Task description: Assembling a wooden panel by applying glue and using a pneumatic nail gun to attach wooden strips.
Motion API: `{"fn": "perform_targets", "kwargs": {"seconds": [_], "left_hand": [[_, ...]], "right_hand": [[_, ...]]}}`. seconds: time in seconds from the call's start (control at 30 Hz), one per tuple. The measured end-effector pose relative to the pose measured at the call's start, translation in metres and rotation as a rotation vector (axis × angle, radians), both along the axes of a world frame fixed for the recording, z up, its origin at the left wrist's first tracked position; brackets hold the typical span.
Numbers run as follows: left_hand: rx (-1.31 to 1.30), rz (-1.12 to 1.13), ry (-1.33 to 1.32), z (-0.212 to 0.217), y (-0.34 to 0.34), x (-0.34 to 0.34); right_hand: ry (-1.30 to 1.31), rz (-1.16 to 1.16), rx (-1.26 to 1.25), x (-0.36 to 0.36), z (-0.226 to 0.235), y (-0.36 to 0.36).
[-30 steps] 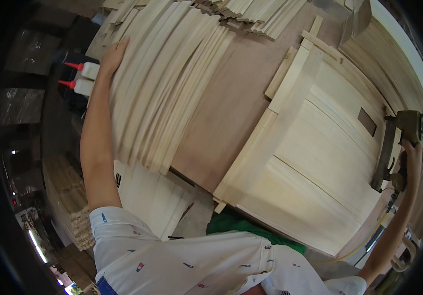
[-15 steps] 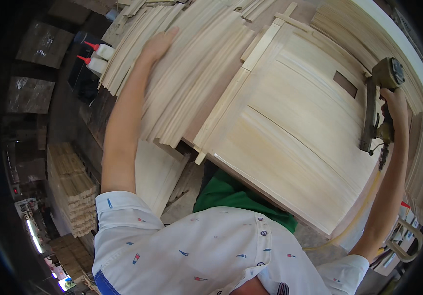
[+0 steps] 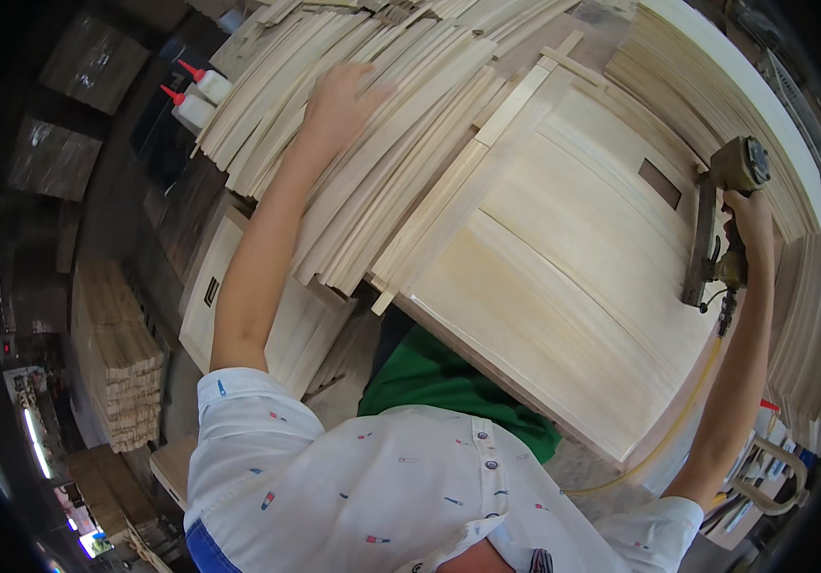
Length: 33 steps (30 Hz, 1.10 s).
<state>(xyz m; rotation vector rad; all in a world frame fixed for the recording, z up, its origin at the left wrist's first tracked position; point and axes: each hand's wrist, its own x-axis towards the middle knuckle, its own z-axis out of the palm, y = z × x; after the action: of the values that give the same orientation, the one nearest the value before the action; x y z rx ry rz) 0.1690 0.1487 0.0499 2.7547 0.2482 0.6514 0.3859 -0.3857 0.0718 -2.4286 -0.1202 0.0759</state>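
Observation:
My right hand (image 3: pixel 752 227) is wrapped round the handle of a pneumatic nail gun (image 3: pixel 739 168), which stands at the right side of a pale wooden panel (image 3: pixel 563 258). A yellow air hose (image 3: pixel 692 406) runs down from the gun. The panel has a small rectangular cutout (image 3: pixel 661 183) near the gun and a light strip (image 3: pixel 473 158) along its left edge. Over a wide pile of long thin wood strips (image 3: pixel 410 124) hovers my left hand (image 3: pixel 339 107), slightly blurred, with its fingers apart and nothing in them.
Two white bottles with red nozzles (image 3: pixel 193 113) stand left of the strips. Another panel (image 3: pixel 282 329) lies lower, beneath my left forearm. Stacked boards (image 3: pixel 716 105) rise along the far right. A bundle of wood (image 3: pixel 124 368) sits at the left.
My left hand has moved right across the strips, and its fingers have spread. My right hand still grips the nail gun at the panel's right side. The whole view has shifted slightly.

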Motion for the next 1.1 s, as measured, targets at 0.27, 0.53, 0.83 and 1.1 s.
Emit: {"fn": "perform_targets", "kwargs": {"seconds": [0.27,0.53,0.83,1.1], "left_hand": [[0.102,0.055,0.096,0.004,-0.063,-0.052],[0.141,0.062,0.033,0.010,-0.070,-0.053],[-0.204,-0.748,-0.159,-0.017,-0.227,-0.126],[-0.292,-1.015,-0.102,-0.070,-0.291,-0.147]], "right_hand": [[-0.013,-0.026,-0.054,0.000,0.002,0.002],[-0.042,-0.004,-0.052,0.007,-0.003,0.001],[-0.100,-0.057,-0.150,-0.137,0.092,-0.101],[-0.219,-0.196,-0.040,-0.335,0.091,-0.122]]}}
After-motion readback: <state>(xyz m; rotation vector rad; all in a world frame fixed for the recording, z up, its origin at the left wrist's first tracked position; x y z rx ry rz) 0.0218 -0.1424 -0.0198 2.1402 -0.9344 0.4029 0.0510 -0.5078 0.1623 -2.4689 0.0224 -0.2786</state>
